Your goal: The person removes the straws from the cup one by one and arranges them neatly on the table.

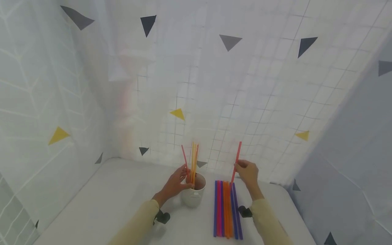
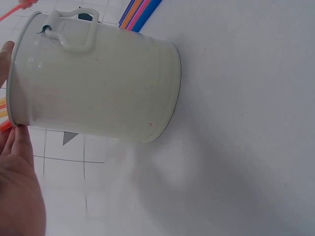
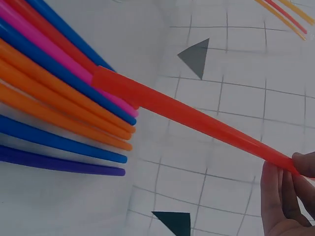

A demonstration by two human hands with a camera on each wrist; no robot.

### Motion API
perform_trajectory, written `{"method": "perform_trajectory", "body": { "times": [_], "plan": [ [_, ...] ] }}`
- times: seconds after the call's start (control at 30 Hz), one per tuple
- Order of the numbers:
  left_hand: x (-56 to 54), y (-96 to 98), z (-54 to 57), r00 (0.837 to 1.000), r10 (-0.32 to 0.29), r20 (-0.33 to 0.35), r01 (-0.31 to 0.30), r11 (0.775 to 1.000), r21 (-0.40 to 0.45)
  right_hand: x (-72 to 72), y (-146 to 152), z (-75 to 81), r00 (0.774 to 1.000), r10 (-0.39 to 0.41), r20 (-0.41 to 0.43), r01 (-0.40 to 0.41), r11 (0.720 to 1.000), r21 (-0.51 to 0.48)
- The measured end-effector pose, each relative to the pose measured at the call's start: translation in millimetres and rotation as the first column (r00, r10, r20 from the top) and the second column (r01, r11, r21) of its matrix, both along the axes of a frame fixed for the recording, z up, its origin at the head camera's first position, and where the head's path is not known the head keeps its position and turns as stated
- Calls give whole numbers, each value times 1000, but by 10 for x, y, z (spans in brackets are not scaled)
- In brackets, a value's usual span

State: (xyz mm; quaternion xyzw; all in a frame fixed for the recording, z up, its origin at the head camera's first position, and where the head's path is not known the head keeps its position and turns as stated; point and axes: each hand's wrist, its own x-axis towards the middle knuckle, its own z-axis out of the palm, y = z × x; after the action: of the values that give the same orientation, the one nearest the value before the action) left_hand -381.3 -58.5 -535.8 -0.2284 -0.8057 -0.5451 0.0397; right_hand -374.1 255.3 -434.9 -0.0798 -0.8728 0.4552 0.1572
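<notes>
A white mug (image 1: 191,199) stands upright with several yellow and red straws (image 1: 194,160) rising from it. My left hand (image 1: 176,182) holds the mug near its rim, thumb on the near side and fingers on the far side. One red straw (image 1: 184,154) leans leftward by those fingers; whether they touch it is unclear. In the left wrist view, the mug's handle (image 2: 88,32) and my fingertips at the rim show. My right hand (image 1: 248,173) pinches another red straw (image 3: 197,120), tilted, its lower end over the far ends of a row of coloured straws (image 1: 226,211).
The row, with blue, pink, purple and orange straws, lies right of the mug on the white table (image 1: 122,190). Behind the table hangs a white grid-patterned cloth (image 1: 214,102) with triangles. Pale cloth (image 1: 343,163) also hangs at the right side.
</notes>
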Motion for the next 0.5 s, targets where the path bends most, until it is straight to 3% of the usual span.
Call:
{"method": "perform_trajectory", "body": {
  "times": [0.27, 0.5],
  "plan": [
    [-4, -11, -5, 1000, -10, 0, 10, 1000, 13, 21, 219, -319, 1000, -5, 24, 4, 1000, 17],
    [23, -11, 20, 1000, -21, 0, 21, 1000, 14, 101, 366, -507, 997, 21, 78, -20, 1000, -14]
  ]
}}
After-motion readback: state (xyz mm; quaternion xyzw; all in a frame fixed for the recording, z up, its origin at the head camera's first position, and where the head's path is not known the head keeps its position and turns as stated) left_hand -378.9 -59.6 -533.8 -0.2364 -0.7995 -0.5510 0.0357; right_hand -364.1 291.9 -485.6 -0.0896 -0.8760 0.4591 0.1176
